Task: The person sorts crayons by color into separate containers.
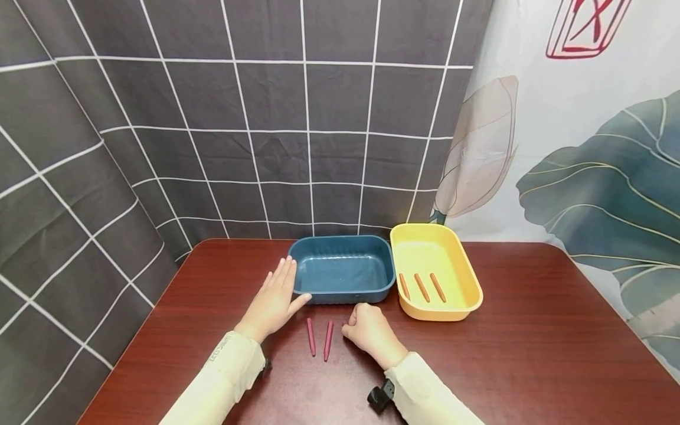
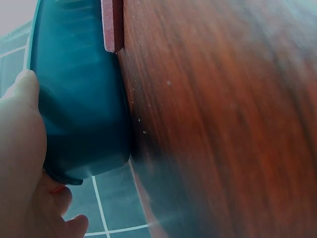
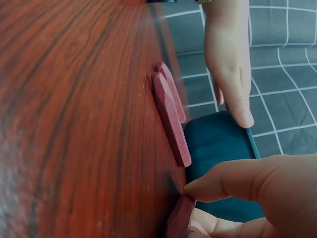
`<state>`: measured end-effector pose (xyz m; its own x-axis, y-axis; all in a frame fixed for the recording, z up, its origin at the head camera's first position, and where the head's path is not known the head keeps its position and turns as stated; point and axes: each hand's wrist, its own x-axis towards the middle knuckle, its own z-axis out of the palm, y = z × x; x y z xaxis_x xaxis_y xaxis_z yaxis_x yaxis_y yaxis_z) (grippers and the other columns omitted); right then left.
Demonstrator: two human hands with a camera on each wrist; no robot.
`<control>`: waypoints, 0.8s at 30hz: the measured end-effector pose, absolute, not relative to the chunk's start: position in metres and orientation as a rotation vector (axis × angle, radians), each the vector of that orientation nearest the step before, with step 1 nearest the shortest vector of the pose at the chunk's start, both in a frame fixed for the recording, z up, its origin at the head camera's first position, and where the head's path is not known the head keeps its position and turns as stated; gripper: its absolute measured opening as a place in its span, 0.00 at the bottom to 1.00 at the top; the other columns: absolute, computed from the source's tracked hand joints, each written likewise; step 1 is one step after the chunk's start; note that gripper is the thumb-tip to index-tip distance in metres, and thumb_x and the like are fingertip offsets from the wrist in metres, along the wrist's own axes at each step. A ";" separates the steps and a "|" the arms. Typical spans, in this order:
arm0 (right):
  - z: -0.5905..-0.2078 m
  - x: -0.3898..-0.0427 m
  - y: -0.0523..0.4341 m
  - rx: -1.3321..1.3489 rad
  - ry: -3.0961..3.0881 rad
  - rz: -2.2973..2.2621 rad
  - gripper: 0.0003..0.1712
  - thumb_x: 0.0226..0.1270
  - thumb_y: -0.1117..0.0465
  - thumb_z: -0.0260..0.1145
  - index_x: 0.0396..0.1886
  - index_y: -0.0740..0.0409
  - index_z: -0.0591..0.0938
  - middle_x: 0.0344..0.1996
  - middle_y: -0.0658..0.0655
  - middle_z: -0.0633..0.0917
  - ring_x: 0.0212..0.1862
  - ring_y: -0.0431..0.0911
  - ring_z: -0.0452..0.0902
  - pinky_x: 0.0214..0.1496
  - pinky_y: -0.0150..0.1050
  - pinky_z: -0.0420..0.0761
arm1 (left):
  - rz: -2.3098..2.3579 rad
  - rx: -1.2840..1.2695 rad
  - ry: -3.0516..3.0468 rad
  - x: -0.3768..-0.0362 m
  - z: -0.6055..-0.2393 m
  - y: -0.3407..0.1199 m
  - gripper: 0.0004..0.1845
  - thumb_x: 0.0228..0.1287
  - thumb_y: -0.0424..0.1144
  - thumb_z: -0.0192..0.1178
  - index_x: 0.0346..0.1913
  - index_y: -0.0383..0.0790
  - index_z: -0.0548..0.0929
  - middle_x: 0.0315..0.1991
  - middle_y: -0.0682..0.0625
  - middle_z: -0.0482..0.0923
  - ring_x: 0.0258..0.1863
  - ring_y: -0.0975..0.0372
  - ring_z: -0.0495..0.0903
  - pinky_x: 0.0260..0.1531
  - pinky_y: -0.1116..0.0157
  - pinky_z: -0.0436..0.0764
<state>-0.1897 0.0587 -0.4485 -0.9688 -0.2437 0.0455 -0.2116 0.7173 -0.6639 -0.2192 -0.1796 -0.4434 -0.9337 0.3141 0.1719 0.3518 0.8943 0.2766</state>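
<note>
- Left hand, fingers flat and spread, rests against the dark blue plastic tray at its 9 o'clock side.
- Right hand pinches a dark red stick on the reddish wooden surface, at the tray's 6 o'clock.
- Two more red sticks lie just beside it; best to lift the pinched one straight up.

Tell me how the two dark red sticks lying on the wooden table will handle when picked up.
The dark red sticks look thin and straight, so probably stiff and light. In the right wrist view their sides look flat, so they should hardly roll. Lying flush on the smooth table, they may be fiddly to pinch.
</note>
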 end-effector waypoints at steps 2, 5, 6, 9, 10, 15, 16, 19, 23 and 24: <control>-0.448 -0.189 0.059 -0.378 2.864 -1.106 0.15 0.54 0.67 0.72 0.16 0.56 0.74 0.15 0.48 0.73 0.20 0.41 0.68 0.25 0.36 0.72 | -0.463 -0.517 -2.936 -0.219 -0.443 -0.180 0.47 0.75 0.59 0.54 0.78 0.25 0.51 0.79 0.33 0.48 0.80 0.44 0.46 0.75 0.43 0.53; -0.448 -0.188 0.059 -0.388 2.861 -1.126 0.14 0.54 0.66 0.73 0.18 0.56 0.76 0.16 0.48 0.75 0.21 0.41 0.70 0.26 0.36 0.74 | -0.466 -0.517 -2.936 -0.219 -0.443 -0.180 0.47 0.75 0.59 0.54 0.78 0.25 0.51 0.79 0.33 0.48 0.80 0.45 0.46 0.75 0.43 0.53; -0.448 -0.188 0.060 -0.393 2.862 -1.131 0.14 0.54 0.66 0.73 0.18 0.56 0.76 0.16 0.48 0.75 0.21 0.41 0.70 0.26 0.36 0.74 | -0.468 -0.517 -2.935 -0.219 -0.443 -0.180 0.47 0.75 0.59 0.54 0.78 0.25 0.51 0.80 0.33 0.48 0.80 0.45 0.46 0.75 0.43 0.53; -0.448 -0.188 0.061 -0.411 2.865 -1.162 0.12 0.54 0.66 0.73 0.19 0.55 0.77 0.16 0.48 0.76 0.21 0.40 0.71 0.26 0.36 0.74 | -0.470 -0.514 -2.936 -0.219 -0.443 -0.180 0.47 0.75 0.59 0.54 0.78 0.25 0.51 0.80 0.33 0.48 0.80 0.45 0.46 0.75 0.44 0.53; -0.448 -0.188 0.061 -0.417 2.865 -1.173 0.12 0.54 0.66 0.73 0.20 0.55 0.77 0.16 0.47 0.77 0.21 0.40 0.71 0.26 0.35 0.74 | -0.470 -0.513 -2.936 -0.219 -0.443 -0.180 0.47 0.75 0.59 0.54 0.78 0.25 0.51 0.80 0.33 0.48 0.80 0.45 0.46 0.75 0.44 0.53; -0.444 -0.188 0.063 -0.447 2.792 -1.276 0.09 0.56 0.67 0.72 0.24 0.57 0.79 0.18 0.48 0.81 0.22 0.37 0.74 0.27 0.34 0.76 | -0.468 -0.510 -2.937 -0.219 -0.443 -0.180 0.47 0.74 0.59 0.54 0.78 0.25 0.51 0.80 0.33 0.48 0.80 0.45 0.46 0.75 0.44 0.53; -0.443 -0.188 0.063 -0.464 2.776 -1.294 0.08 0.57 0.68 0.72 0.24 0.58 0.79 0.18 0.48 0.82 0.23 0.37 0.75 0.27 0.34 0.77 | -0.468 -0.510 -2.936 -0.219 -0.443 -0.180 0.47 0.74 0.59 0.54 0.78 0.25 0.52 0.80 0.33 0.48 0.80 0.45 0.46 0.75 0.44 0.53; -0.440 -0.189 0.063 -0.490 2.727 -1.342 0.04 0.59 0.69 0.71 0.28 0.61 0.83 0.20 0.49 0.84 0.22 0.35 0.76 0.28 0.33 0.78 | -0.466 -0.508 -2.937 -0.220 -0.444 -0.180 0.48 0.74 0.59 0.55 0.78 0.25 0.52 0.80 0.33 0.48 0.80 0.45 0.46 0.75 0.44 0.53; -0.437 -0.190 0.064 -0.482 2.662 -1.415 0.02 0.62 0.69 0.70 0.31 0.64 0.85 0.22 0.51 0.86 0.18 0.37 0.75 0.24 0.33 0.78 | -0.465 -0.508 -2.937 -0.220 -0.444 -0.180 0.48 0.74 0.59 0.55 0.78 0.25 0.52 0.79 0.33 0.48 0.80 0.44 0.46 0.75 0.44 0.53; -0.436 -0.190 0.065 -0.467 2.641 -1.439 0.02 0.63 0.69 0.70 0.31 0.64 0.85 0.22 0.52 0.86 0.17 0.37 0.75 0.23 0.33 0.78 | -0.465 -0.509 -2.936 -0.220 -0.445 -0.180 0.48 0.74 0.59 0.55 0.78 0.25 0.52 0.79 0.33 0.48 0.80 0.44 0.46 0.75 0.44 0.53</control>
<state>-0.1905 0.0648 -0.4363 -0.9482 -0.3120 0.0598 -0.2195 0.5072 -0.8334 -0.2204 -0.1800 -0.4447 -0.9354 0.3079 0.1738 0.3466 0.8960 0.2777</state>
